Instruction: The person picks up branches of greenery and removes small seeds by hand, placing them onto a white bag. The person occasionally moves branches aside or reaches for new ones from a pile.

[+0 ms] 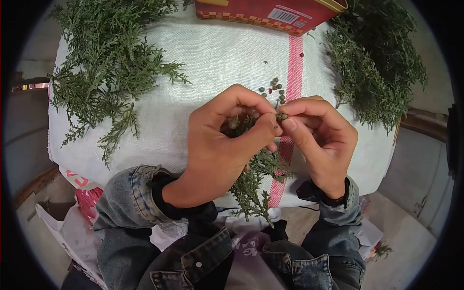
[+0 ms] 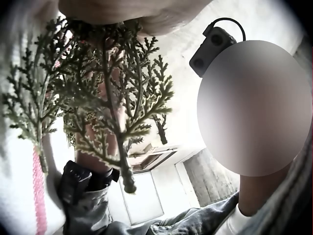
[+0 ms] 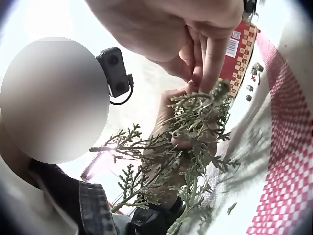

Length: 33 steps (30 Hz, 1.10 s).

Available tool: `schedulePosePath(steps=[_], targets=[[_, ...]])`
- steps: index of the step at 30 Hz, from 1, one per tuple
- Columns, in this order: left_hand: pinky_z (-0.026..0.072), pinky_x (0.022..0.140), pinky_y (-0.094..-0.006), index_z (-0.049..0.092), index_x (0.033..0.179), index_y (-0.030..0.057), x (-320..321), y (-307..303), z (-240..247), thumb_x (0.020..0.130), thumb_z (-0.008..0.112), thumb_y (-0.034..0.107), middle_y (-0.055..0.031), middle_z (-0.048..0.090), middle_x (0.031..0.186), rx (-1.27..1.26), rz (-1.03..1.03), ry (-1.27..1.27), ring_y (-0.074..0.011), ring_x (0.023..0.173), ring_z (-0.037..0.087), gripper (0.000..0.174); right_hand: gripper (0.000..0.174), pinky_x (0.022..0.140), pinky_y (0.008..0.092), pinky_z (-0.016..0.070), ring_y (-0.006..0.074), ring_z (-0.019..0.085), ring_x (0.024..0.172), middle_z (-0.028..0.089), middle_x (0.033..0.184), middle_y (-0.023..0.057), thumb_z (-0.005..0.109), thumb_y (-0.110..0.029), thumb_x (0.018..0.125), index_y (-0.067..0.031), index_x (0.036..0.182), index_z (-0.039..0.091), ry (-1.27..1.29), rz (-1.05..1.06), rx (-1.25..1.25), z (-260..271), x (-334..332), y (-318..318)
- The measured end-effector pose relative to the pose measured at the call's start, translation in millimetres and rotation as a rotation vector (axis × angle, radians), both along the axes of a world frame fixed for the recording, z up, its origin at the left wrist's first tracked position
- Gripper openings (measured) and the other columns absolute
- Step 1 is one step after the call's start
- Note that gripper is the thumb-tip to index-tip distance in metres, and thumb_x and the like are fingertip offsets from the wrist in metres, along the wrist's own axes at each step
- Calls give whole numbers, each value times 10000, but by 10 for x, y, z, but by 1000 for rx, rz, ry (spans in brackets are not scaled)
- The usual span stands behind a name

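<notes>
We seem to be picking | left hand grips twig; right hand pinches ball | we likely need a gentle tug

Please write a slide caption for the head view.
Left hand holds a green sprig while right hand pinches a berry.

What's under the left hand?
Under the left hand, green sprigs hang, their stem ends in view. In the head view, the hand covers their upper parts and the patch of white sack beneath it.
</notes>
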<state>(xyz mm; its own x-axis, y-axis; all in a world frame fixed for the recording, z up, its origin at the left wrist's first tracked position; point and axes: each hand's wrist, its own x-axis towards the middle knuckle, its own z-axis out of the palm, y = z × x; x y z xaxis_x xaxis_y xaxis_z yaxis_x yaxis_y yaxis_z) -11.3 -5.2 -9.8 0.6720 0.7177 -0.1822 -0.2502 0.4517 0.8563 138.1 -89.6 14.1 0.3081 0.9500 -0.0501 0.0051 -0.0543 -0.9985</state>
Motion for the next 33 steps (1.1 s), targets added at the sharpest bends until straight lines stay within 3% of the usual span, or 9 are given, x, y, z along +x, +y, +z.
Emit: schedulePosePath(steps=[10,16,20,29,33], targets=[[449,528,-169,580,930,11,12,-17,-34,901,619,-3,-67,669,829,-23,7,12,-78,694,641,52,193,789,270,546,156,664,872,642,1016,127,602,57,905,87,1096,596,72,-3,-30,-15,3,-10],[439,511,-168,579,913,8,-1,3,52,889,628,3,-69,673,806,-46,-5,139,-76,661,639,55,191,782,260,549,161,667,868,640,1005,128,605,64,900,88,1089,607,-9,4,-8,-32,-3,7],[443,497,-184,577,903,4,7,-4,-35,879,632,3,-80,672,793,-115,1,65,-87,643,640,59,187,766,252,552,162,668,861,639,1000,129,611,72,891,84,1078,626,-39,-3,-10,-29,-21,14],[482,539,-220,573,892,-9,13,1,-59,876,617,-20,-96,669,781,-102,-11,73,-115,628,637,48,188,717,250,554,164,671,842,647,982,141,628,95,864,77,1046,668,-203,-6,54,-26,-31,18],[490,557,-228,571,888,-18,50,13,-66,876,607,-30,-103,666,776,-147,-16,36,-122,619,631,40,185,704,246,548,163,670,820,649,970,142,625,97,864,77,1042,671,-162,-17,34,-23,-36,19]])
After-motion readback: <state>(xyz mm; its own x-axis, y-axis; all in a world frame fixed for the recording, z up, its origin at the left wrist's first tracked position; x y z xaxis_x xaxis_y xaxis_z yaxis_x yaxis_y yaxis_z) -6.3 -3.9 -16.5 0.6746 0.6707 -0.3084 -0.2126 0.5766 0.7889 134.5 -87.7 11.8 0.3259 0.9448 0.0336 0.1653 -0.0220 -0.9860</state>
